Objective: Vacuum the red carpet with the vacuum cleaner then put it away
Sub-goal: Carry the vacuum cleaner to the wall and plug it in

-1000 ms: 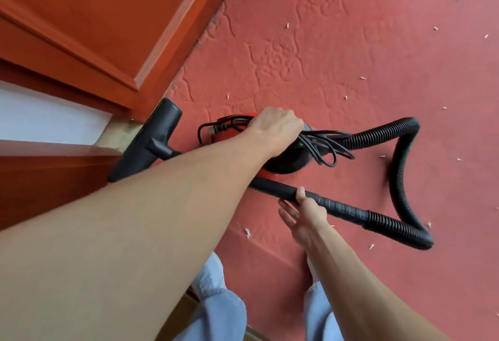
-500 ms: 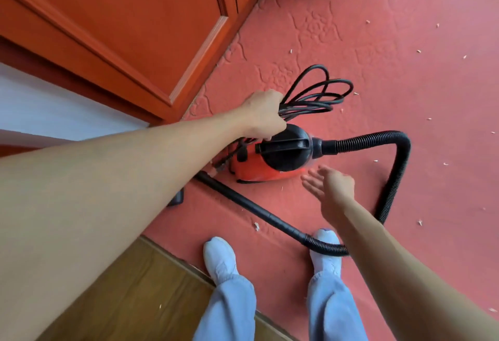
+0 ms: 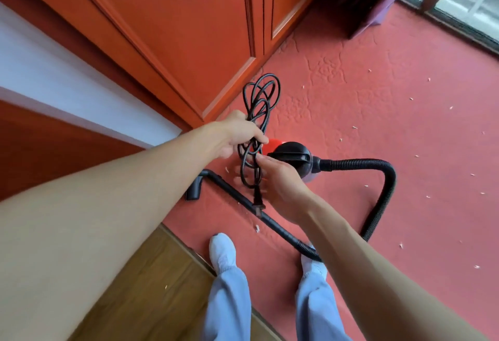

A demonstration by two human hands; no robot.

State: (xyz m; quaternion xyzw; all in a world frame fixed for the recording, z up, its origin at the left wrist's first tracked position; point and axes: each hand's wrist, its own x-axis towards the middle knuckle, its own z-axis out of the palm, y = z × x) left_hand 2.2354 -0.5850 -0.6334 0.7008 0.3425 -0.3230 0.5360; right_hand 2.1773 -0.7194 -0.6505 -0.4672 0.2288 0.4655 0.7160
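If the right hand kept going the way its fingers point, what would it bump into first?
Most likely the coiled black cord held by the left hand: the right hand points straight fingers left at the hanging loops and looks nearly on them. Depth is unclear from one view.

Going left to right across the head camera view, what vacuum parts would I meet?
Black plastic floor nozzle → coiled black power cord → red-and-black vacuum cleaner body → black ribbed hose.
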